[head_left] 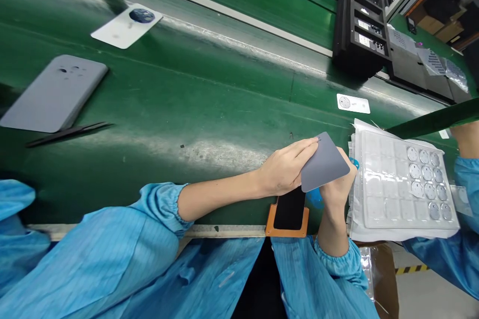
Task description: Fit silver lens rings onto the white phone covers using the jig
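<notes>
A smooth grey phone back cover [325, 163], flat with rounded corners, is held tilted up between both hands. My left hand [285, 168] has its fingers closed on the cover's left edge, the fingertips near its upper corner. On the other side, my right hand [340, 184] grips the right edge, its fingers partly hidden behind the cover. Below the hands an orange fixture [286, 233] with a black pad [290, 210] lies at the bench's front edge. A blue item [316, 198], partly hidden, sits beside my right wrist.
A clear tray [389, 209] with several round parts lies right, near a co-worker's arm [467, 142]. Tweezers [69, 133] and a grey phone-shaped block [56, 92] are left. White panels [119, 30] lie farther back. A black rack [361, 30] stands back right.
</notes>
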Demonstrator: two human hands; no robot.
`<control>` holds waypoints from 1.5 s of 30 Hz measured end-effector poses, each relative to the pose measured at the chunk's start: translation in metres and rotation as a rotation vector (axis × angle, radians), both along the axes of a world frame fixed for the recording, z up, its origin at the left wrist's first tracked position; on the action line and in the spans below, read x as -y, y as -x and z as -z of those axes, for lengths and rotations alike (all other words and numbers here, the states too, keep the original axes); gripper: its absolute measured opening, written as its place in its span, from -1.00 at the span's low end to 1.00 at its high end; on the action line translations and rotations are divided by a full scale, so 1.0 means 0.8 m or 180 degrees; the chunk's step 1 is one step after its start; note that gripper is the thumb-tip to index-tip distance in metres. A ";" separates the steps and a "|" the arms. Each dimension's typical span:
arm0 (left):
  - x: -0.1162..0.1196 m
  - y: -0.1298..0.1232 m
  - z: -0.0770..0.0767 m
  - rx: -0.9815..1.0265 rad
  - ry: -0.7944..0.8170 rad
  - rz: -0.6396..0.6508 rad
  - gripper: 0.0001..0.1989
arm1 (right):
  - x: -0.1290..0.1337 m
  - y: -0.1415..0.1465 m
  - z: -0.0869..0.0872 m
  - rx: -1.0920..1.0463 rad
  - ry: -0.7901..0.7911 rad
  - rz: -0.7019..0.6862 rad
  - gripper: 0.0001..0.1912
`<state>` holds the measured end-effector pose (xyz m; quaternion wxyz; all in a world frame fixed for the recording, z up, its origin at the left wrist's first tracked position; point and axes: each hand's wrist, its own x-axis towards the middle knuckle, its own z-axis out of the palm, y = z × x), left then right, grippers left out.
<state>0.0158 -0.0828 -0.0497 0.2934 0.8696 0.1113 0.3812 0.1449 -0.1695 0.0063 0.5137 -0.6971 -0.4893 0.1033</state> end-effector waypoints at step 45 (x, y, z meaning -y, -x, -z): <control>0.043 0.062 0.006 -0.0976 -0.2011 0.0055 -0.69 | 0.091 -0.041 0.055 0.2296 0.0315 -0.1512 -0.53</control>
